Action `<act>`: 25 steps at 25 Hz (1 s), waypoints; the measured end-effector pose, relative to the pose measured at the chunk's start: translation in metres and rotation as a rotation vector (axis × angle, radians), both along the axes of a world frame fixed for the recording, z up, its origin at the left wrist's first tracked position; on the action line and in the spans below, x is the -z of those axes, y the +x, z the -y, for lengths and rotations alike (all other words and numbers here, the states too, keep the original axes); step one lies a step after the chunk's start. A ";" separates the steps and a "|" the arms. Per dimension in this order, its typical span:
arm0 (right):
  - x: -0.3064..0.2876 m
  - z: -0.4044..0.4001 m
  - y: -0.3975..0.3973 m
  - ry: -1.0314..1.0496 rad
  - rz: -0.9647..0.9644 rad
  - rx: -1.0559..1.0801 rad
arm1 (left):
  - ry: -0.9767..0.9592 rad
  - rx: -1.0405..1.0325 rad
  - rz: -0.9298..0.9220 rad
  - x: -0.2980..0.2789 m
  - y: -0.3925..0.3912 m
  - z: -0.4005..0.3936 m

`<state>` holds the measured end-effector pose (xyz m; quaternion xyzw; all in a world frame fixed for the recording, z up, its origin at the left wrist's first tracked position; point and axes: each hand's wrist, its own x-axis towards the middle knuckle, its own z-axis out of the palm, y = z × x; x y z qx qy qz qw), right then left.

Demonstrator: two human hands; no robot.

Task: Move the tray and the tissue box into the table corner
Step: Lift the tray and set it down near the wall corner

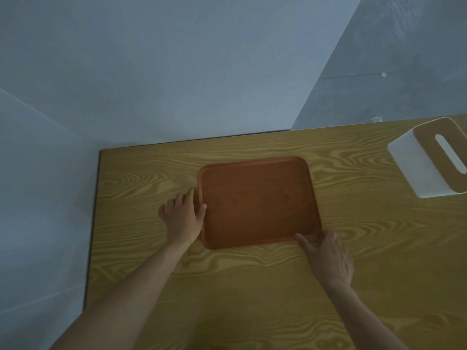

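Two bare hands grip an orange-brown tray (257,202) on a wood-grain table (278,286), w/ a tissue box (429,160) at the frame's right edge.

Tray: flat, rectangular, rounded corners, low raised rim, nothing in it; sits mid-frame, short of the table corner at center left. Left hand (183,215) closes on the tray's left rim, thumb over the edge. Right hand (326,256) pinches the lower-right corner. Tissue box: white sides, tan top w/ an oval slot showing white; well apart from tray, upper right.

No legible txt, labels, nos. or signs anywhere.
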<state>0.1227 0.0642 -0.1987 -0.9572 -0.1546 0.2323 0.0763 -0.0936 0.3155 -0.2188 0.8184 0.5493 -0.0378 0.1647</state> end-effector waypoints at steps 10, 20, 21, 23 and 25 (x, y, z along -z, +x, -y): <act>0.023 0.016 0.036 -0.022 0.028 -0.446 | -0.105 0.134 0.059 0.019 -0.048 0.061; 0.030 0.012 0.047 0.040 -0.003 -0.412 | -0.107 0.177 0.010 0.019 -0.045 0.056; 0.030 0.009 0.049 0.039 -0.004 -0.407 | -0.106 0.184 0.005 0.019 -0.043 0.053; 0.028 0.000 0.055 0.035 -0.011 -0.402 | -0.119 0.196 0.001 0.019 -0.037 0.043; 0.026 -0.010 0.061 0.041 -0.016 -0.389 | -0.128 0.192 0.007 0.018 -0.030 0.032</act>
